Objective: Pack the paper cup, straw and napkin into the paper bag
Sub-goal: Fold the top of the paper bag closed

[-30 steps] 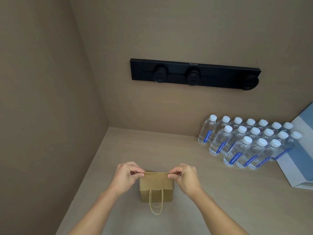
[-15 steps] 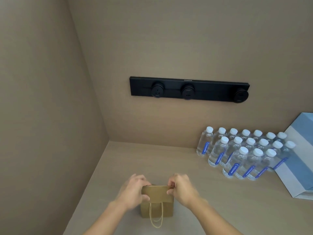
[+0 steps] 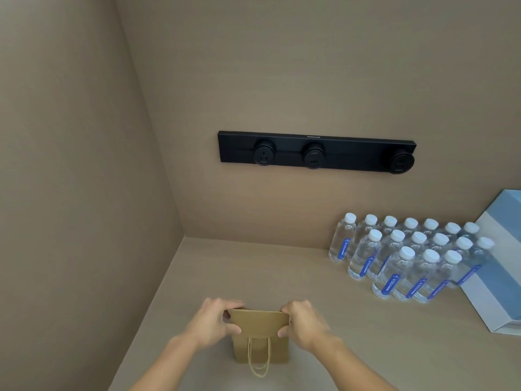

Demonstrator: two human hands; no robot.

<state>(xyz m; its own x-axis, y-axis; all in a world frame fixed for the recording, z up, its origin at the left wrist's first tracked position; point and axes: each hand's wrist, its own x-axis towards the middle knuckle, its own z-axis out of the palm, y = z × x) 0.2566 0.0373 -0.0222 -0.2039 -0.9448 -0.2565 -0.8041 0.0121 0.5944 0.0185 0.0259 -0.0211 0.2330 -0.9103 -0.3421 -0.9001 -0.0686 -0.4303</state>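
1. Beige panelling covers the side wall (image 3: pixel 70 165) at far left, meeting the back wall at a corner above the counter (image 3: pixel 225 266).
2. Left hand (image 3: pixel 212 324) grips the left end of the folded-over top of the paper bag (image 3: pixel 260 338), thumb on the near face and fingers curled over the fold; the fingertips behind it are hidden.
3. Brown paper bag stands upright on the counter near the lower edge of the view, between both hands, its twisted cord handle (image 3: pixel 258 359) hanging down the front. The top is folded shut, so its contents cannot be seen.
4. Right hand (image 3: pixel 303 324) pinches the right end of the same fold, thumb in front, fingers wrapped over the top.
5. Black power strip (image 3: pixel 315 150) with three round sockets is mounted on the back wall; its small lettering is too fine to read.
6. Clear water bottles (image 3: pixel 408 258) with white caps and blue labels stand in rows at right, well apart from the bag, rear ones partly masked.
7. Blue-and-white box (image 3: pixel 499 277) is cut off by the right edge.
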